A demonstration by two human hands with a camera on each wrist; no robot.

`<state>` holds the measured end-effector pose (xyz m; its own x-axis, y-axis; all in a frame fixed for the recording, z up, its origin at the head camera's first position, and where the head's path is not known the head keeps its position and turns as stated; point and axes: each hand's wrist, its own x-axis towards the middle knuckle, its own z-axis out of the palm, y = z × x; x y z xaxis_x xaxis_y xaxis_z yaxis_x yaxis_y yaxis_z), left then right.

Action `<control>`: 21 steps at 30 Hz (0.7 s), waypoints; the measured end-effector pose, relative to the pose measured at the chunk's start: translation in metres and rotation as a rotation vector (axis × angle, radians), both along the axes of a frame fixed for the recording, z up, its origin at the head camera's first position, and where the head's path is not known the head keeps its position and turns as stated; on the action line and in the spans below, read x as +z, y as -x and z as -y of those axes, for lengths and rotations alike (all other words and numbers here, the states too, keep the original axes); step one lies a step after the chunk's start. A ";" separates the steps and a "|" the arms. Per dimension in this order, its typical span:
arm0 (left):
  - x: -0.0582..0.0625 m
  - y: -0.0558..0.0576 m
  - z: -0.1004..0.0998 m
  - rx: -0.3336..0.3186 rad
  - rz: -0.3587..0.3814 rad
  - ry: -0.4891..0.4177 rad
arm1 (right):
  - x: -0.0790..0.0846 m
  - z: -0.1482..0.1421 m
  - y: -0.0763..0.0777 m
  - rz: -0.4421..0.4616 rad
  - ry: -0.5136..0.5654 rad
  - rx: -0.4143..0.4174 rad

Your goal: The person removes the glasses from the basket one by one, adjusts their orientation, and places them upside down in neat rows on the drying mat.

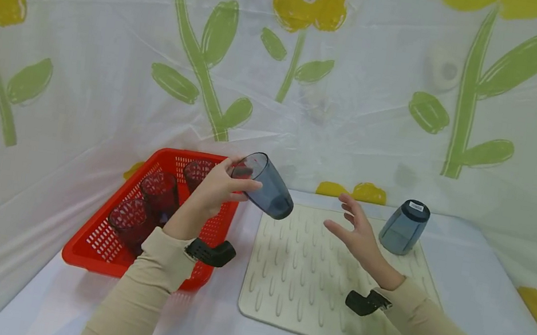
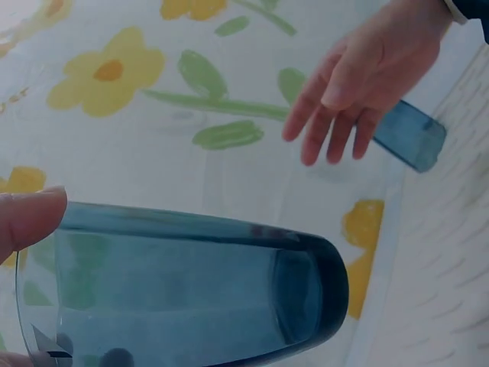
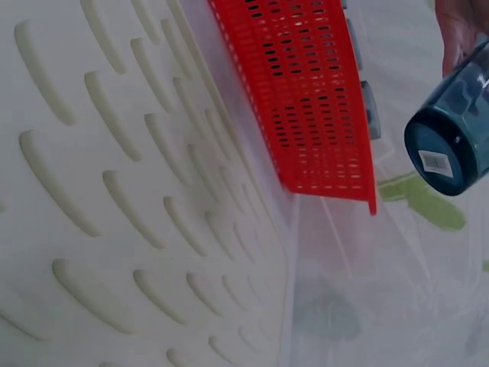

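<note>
My left hand (image 1: 217,187) grips a blue-tinted glass (image 1: 270,188) near its rim, between thumb and fingers. The glass is tilted, its base pointing down and right, in the air between the red basket (image 1: 71,245) and the cream drying mat (image 1: 282,285). In the left wrist view, the glass (image 2: 191,283) lies across the lower part with the thumb on its side. My right hand (image 1: 359,233) hovers over the mat with fingers spread and holds nothing. Just right of it, a second blue glass (image 1: 402,228) stands upside down on the mat, a label on its base.
Several glasses (image 1: 159,192) sit in the red basket on the left, looking dark against its red walls. A flower-printed white sheet (image 1: 359,117) hangs behind the white table (image 1: 217,333). The ridged mat lies right of the basket.
</note>
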<state>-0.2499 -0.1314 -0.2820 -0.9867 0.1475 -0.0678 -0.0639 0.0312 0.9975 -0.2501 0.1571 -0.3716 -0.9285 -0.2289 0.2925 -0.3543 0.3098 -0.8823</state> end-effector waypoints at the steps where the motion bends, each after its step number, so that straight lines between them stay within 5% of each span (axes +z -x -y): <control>1: -0.001 0.000 -0.002 -0.001 -0.002 -0.010 | 0.000 0.001 0.000 -0.004 -0.008 -0.004; 21: -0.025 0.001 -0.034 -0.020 -0.014 -0.171 | -0.008 0.017 0.005 -0.014 -0.030 0.036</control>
